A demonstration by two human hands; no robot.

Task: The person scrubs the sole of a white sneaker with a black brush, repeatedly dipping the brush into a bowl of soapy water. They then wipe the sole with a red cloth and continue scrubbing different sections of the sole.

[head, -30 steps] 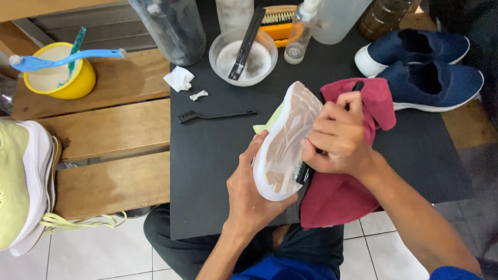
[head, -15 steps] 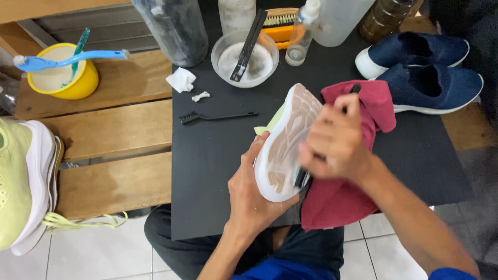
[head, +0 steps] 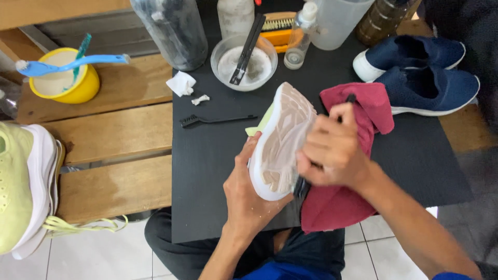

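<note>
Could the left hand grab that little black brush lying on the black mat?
Probably not right now: the left hand is holding the shoe. The little black brush lies close, with bare mat between.

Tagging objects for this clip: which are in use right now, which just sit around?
In use: left hand holding the shoe sole up; right hand gripping a dark brush at the sole; red cloth beneath.

Lying about: navy shoes, small black brush, bowl with brush, yellow cup, bottles, yellow-green shoe, tissue scraps.
</note>
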